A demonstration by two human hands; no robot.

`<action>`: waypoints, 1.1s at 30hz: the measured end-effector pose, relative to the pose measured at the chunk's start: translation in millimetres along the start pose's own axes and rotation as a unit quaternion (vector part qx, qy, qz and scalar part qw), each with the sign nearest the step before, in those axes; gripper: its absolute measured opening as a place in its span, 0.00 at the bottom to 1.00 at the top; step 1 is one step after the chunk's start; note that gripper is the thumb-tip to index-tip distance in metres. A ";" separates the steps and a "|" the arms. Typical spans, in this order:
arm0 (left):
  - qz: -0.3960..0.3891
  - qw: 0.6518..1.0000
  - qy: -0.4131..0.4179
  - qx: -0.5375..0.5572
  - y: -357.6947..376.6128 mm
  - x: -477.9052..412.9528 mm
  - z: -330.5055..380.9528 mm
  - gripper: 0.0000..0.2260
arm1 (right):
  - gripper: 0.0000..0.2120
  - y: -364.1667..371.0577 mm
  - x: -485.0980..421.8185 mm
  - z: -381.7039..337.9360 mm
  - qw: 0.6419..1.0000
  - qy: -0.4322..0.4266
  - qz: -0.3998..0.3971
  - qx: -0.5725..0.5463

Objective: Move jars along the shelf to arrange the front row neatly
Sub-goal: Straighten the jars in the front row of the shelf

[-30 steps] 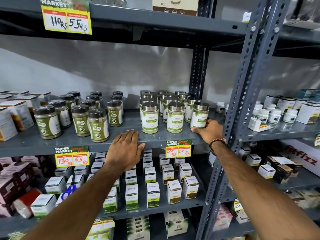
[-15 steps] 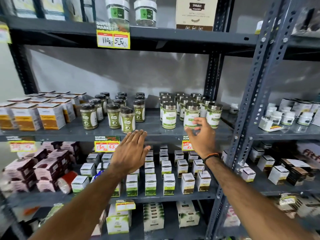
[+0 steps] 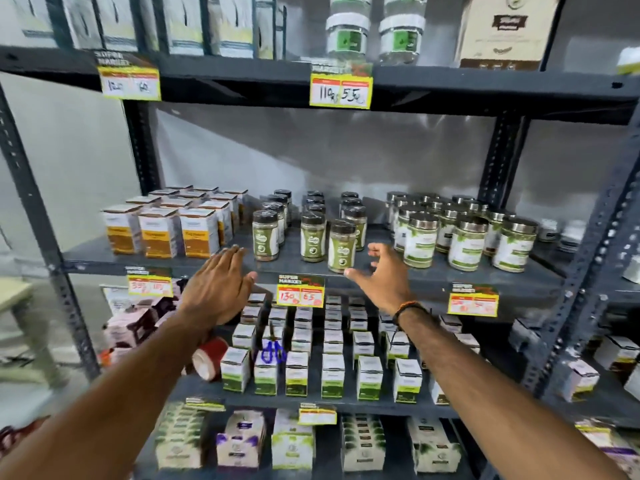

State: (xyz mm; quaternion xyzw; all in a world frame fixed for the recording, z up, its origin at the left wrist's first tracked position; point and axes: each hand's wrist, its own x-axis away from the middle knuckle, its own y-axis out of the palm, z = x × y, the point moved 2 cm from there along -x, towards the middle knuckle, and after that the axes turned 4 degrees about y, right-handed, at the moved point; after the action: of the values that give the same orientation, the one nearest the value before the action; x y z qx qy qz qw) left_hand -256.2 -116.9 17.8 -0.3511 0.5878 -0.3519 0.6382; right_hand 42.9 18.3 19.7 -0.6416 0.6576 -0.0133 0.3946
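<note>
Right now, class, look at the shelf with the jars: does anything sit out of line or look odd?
Yes. In the dark-lidded jars' front row, the right jar stands nearer the shelf edge than its two neighbours, breaking the line. One shelf down, a red tape roll lies tipped among the boxes.

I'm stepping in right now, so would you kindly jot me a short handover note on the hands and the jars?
Left hand: open, flat, at the shelf edge, holding nothing.
Right hand: open, beside the foremost black-lidded jar, not gripping it.
Black-lidded jars: that one stands ahead of the other two front jars, so the row is uneven.
Silver-lidded jars: front row looks fairly even.
Left: line up the black-lidded front row.
</note>
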 end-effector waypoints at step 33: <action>-0.008 0.997 0.023 -0.075 59.3 -33.3 -66.4 0.30 | 0.25 40.8 -63.9 10.7 0.994 0.060 -0.050 0.073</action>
State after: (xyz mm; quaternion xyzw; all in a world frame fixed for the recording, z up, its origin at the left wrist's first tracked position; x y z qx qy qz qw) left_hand -322.4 -60.5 -20.7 -0.3947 0.6242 -0.3193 0.5938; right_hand 6.0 85.3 23.0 -0.6411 0.6446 -0.1199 0.3988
